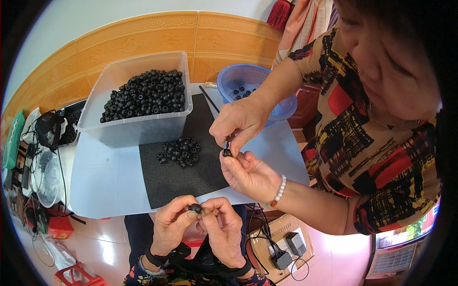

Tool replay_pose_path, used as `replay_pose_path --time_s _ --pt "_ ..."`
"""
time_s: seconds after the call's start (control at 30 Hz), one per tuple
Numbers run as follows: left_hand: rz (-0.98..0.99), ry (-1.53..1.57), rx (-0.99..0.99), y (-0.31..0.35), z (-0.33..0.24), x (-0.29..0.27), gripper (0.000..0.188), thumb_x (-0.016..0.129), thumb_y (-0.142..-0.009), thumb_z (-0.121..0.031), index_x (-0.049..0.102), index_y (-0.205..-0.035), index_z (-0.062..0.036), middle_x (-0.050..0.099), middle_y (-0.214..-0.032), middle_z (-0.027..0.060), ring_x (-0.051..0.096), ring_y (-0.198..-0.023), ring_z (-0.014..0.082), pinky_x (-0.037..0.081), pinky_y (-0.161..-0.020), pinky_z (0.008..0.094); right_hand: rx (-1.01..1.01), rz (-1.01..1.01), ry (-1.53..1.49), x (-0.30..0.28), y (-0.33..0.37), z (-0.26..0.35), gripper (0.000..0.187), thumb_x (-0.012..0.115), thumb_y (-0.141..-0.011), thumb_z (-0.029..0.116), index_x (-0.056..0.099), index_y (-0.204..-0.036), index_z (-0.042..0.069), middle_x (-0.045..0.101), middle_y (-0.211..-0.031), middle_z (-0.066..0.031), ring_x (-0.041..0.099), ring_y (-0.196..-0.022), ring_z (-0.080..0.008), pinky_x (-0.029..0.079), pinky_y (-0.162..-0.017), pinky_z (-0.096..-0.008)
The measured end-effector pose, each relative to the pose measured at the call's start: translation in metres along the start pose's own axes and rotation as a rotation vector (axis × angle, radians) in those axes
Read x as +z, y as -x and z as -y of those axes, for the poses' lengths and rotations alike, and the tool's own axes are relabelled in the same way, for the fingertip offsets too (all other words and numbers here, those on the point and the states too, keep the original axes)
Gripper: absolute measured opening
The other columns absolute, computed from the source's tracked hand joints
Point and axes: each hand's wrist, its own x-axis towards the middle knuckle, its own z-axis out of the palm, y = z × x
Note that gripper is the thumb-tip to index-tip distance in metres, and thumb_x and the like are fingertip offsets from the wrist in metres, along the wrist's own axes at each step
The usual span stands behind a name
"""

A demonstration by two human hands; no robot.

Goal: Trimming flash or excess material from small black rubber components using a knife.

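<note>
Together, left fingers [184,221] and right fingers [213,225] pinching black bead [195,208], long axis sideways, facing unclear

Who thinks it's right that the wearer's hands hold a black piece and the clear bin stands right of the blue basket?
Wrong side: in the head view, the clear bin is left of the basket; left hand and right hand hold a black piece.

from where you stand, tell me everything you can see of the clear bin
The bin is a roughly rectangular tub of see-through, slightly cloudy plastic with a rim around its open top. It stands upright on the pale table, its right part seemingly over the dark mat. A heap of black beads fills much of it, touching its walls. Nobody is touching it.
</note>
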Motion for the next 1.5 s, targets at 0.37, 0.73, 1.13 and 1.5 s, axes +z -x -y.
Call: replay_pose_path --time_s 0.37,0.73,1.13,1.5 --pt "0.003 0.014 -0.003 -0.001 0.005 -0.003 0.016 0.058 -0.090 -0.004 0.058 -0.105 0.0021 0.060 -0.085 0.0039 0.055 -0.075 0.0066 0.044 -0.064 0.0193 0.000 -0.004 0.013 0.000 -0.001 -0.003 0.005 0.052 -0.094 0.006 0.050 -0.096 0.001 0.055 -0.077 -0.0022 0.051 -0.062 -0.0060 0.043 -0.056 -0.0199" --pt "0.010 0.015 -0.005 0.000 0.008 -0.006 0.016 0.058 -0.090 -0.004 0.058 -0.105 0.0023 0.059 -0.084 0.0027 0.053 -0.074 0.0056 0.042 -0.063 0.0185 0.011 -0.007 0.016 0.000 -0.001 -0.007 0.005 0.051 -0.094 0.005 0.050 -0.097 0.001 0.055 -0.078 -0.0027 0.051 -0.062 -0.0064 0.044 -0.056 -0.0208" --pt "0.018 0.045 -0.014 -0.002 0.007 -0.006 0.017 0.057 -0.090 -0.004 0.058 -0.106 0.0029 0.059 -0.085 0.0034 0.054 -0.074 0.0059 0.044 -0.065 0.0188 0.007 -0.002 0.029 -0.001 -0.003 -0.012 0.005 0.051 -0.094 0.005 0.050 -0.097 0.001 0.054 -0.077 -0.0025 0.051 -0.061 -0.0063 0.044 -0.056 -0.0206" --pt "0.004 0.036 -0.014 -0.002 0.014 -0.010 0.017 0.057 -0.090 -0.004 0.058 -0.106 0.0030 0.059 -0.086 0.0036 0.054 -0.075 0.0065 0.044 -0.065 0.0195 -0.001 -0.002 0.040 0.002 -0.006 -0.013 0.005 0.051 -0.095 0.006 0.050 -0.095 0.001 0.055 -0.077 -0.0017 0.051 -0.062 -0.0054 0.043 -0.056 -0.0194"
